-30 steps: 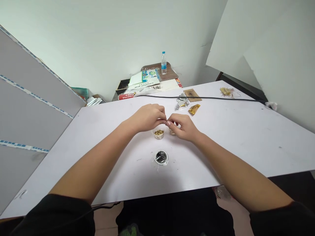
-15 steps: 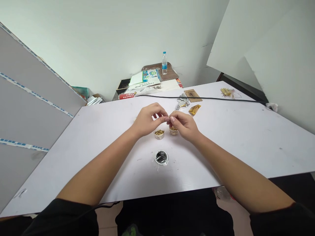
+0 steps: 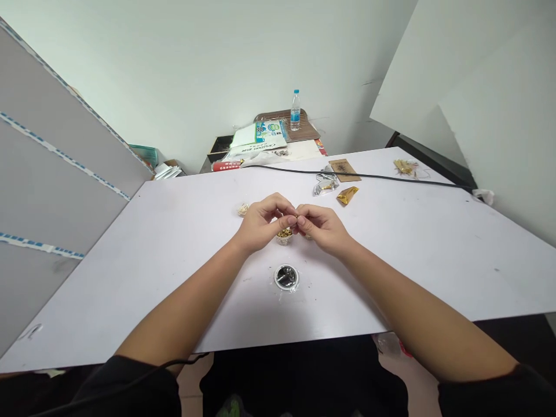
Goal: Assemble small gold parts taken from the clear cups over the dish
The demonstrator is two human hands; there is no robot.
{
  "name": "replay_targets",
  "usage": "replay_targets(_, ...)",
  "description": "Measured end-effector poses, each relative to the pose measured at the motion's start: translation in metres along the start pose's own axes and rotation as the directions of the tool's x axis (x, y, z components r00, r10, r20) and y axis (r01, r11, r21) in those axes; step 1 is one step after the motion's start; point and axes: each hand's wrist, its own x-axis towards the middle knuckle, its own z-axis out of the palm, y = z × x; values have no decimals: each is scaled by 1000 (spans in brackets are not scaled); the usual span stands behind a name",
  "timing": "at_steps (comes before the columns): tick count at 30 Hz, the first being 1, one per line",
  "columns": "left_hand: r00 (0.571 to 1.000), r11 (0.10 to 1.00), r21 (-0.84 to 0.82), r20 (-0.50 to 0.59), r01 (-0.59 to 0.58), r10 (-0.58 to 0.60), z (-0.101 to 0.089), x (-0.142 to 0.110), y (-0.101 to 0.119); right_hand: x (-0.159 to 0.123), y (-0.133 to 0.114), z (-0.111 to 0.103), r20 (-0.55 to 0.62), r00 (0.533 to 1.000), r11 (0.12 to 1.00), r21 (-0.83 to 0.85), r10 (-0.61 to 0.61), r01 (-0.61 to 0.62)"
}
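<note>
My left hand (image 3: 264,223) and my right hand (image 3: 324,227) meet fingertip to fingertip over the middle of the white table (image 3: 208,295). Both are closed in a pinch around a tiny piece, a speck of gold colour between the fingers; its kind is too small to make out. Just below them stands a small clear cup of gold-coloured metal pieces (image 3: 284,234). A second cup (image 3: 308,236) is mostly hidden behind my right hand. Left of my left hand sits another small container with pale pieces (image 3: 243,209), partly covered by the hand.
A round cable hole (image 3: 286,278) lies nearer me. Behind the hands, a black cable (image 3: 369,177) crosses the table past a gold packet (image 3: 347,196), clear bags (image 3: 325,184) and brown card (image 3: 345,169). A water bottle (image 3: 295,111) stands farther back. Panels flank both sides.
Both hands have come slightly down towards me, still pinched together, and now cover more of the right cup. The container on the left shows more. The view has shifted a little.
</note>
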Motion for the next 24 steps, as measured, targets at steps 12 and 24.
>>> replay_targets(12,987,981,157,-125,117,-98,-36,-27,-1,15,-13,-4,207,978,693,-702,-24,166)
replay_targets(24,936,872,358,-15,334,-352,-38,-55,-33,72,-30,29,346,749,199,-938,566,283)
